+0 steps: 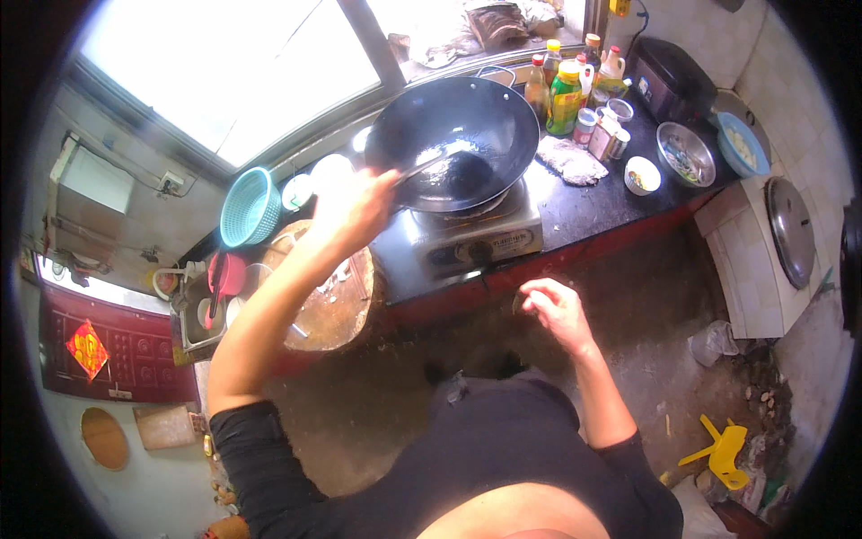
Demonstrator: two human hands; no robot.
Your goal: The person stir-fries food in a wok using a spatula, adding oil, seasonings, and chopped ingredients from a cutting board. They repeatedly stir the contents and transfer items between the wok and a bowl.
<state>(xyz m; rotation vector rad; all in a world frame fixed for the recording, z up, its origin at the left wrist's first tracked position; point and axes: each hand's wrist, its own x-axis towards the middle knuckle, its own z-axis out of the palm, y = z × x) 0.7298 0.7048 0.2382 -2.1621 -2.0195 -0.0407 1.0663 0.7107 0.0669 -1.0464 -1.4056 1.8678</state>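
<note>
A large black wok (pixel 404 121) sits on a single metal gas stove (pixel 485 249); its bottom shines wet. My left hand (pixel 357 205) grips the handle of a long metal cooking utensil (pixel 431 164) that reaches down into the wok. The utensil's working end is hard to make out in the glare. My right hand (pixel 557 315) hangs in front of the counter, apart from the stove, with its fingers curled. Whether anything is between those fingers is unclear. Close under my left forearm lies a round wooden chopping block (pixel 350 316) with scraps on it.
Seasoning bottles (pixel 564 98), a crumpled cloth (pixel 572 160), a small white bowl (pixel 642 176), a metal bowl (pixel 685 155) and a blue basin (pixel 743 145) stand right of the wok. Leftward are a turquoise basket (pixel 250 207) and a sink (pixel 202 330). A yellow plastic object (pixel 727 455) lies on the floor.
</note>
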